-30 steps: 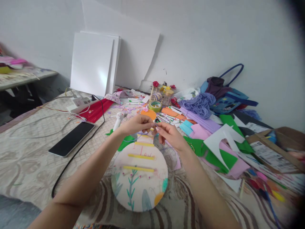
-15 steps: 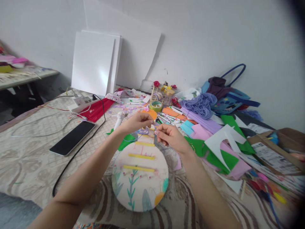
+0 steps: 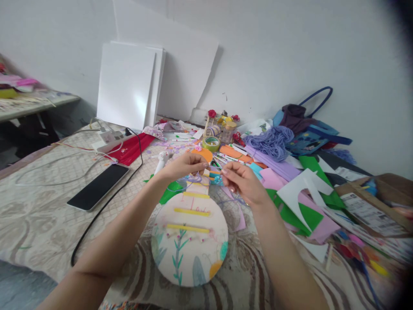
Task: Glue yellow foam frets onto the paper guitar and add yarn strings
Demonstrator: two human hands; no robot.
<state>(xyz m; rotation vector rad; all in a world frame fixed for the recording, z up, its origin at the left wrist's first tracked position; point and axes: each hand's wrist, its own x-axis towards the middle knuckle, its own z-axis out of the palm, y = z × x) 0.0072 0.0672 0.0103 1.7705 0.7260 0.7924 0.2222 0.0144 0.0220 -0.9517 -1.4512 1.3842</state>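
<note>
A round cardboard piece (image 3: 190, 254) painted with plants, with yellow strips across it and red lettering, lies on the table before me. A narrow neck (image 3: 197, 188) extends from its far edge. Purple yarn (image 3: 190, 184) loops loosely around the neck. Above the neck, my left hand (image 3: 190, 164) is closed in a pinch on the yarn. My right hand (image 3: 240, 181), a short way to the right, also pinches what seems to be the thin yarn; its fingertips hide most of it. Neither hand touches the round part.
A phone (image 3: 98, 187) and black cable lie left, near a white glue gun (image 3: 161, 161). Behind are green tape (image 3: 211, 142) and markers. On the right lie a purple yarn bundle (image 3: 271, 142), coloured paper scraps (image 3: 303, 196) and a cardboard box (image 3: 380, 202).
My right hand has moved right, away from my left hand, uncovering blue and orange pieces between them. My left hand and the round cardboard piece stay put.
</note>
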